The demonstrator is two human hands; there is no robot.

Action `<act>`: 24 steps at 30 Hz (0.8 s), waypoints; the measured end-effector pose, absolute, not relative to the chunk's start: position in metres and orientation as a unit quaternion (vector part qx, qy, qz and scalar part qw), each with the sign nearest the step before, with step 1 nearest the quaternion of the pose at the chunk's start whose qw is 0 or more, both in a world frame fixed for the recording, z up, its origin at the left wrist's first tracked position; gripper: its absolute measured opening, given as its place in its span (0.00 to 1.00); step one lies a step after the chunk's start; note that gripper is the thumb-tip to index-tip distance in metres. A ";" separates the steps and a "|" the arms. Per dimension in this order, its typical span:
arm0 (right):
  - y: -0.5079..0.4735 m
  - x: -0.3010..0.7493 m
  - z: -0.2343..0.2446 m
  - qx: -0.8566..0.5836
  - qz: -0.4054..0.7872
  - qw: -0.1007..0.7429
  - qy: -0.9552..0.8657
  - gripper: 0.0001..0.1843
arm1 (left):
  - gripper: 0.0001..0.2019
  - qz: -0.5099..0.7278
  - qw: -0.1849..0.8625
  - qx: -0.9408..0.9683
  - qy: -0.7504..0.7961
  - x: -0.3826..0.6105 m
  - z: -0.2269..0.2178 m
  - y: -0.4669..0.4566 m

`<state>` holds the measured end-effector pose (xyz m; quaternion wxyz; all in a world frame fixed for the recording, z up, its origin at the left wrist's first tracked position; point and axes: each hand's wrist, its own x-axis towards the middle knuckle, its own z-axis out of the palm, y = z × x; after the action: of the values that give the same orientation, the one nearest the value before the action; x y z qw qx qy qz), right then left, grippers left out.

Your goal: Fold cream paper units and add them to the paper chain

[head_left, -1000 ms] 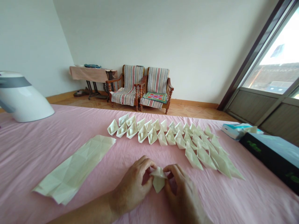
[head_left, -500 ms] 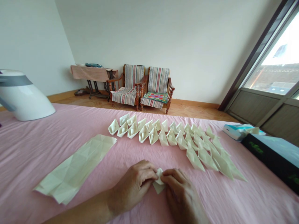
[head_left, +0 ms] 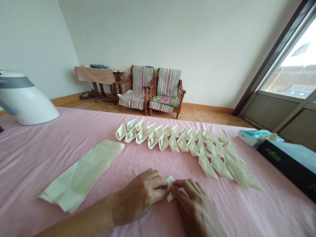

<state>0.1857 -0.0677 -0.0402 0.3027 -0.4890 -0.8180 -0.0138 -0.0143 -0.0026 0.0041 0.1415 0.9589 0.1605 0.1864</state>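
Note:
A small piece of folded cream paper (head_left: 170,179) lies between my hands near the front of the table, its middle partly covered by fingers. My left hand (head_left: 145,192) closes on its left edge with thumb and fingertips. From the other side, my right hand (head_left: 194,200) pinches its right edge. Beyond them, folded paper boats (head_left: 163,141) stand in rows across the pink cloth (head_left: 138,158), the rows slanting toward me on the right. Left of my hands rests a stack of creased cream sheets (head_left: 82,174).
A white and grey thermos jug (head_left: 37,102) stands at the left. On the right are a tissue pack (head_left: 251,137) and a black box (head_left: 283,164) with green lettering. Past the table's far edge are two wooden armchairs (head_left: 168,85) and a cloth-covered stand (head_left: 95,75).
Both hands have closed in on the folded paper; its lower flap looks smaller, and less of the paper shows. The whole view has shifted slightly.

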 end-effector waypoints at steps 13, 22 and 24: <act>-0.069 0.182 -0.035 -0.388 -0.073 0.377 -0.838 0.12 | 0.07 0.157 0.120 0.974 0.111 -0.019 0.000 0.000; -0.075 0.186 -0.035 -0.405 -0.068 0.385 -0.826 0.16 | 0.09 0.161 0.130 0.971 0.118 -0.023 0.010 -0.004; -0.074 0.187 -0.034 -0.436 -0.091 0.391 -0.805 0.18 | 0.10 0.161 0.137 0.969 0.124 -0.023 0.011 -0.005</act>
<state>0.1868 -0.0743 -0.0341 0.3914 -0.4357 -0.8054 -0.0910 -0.0226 -0.0047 0.0107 0.1365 0.9695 0.1241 0.1615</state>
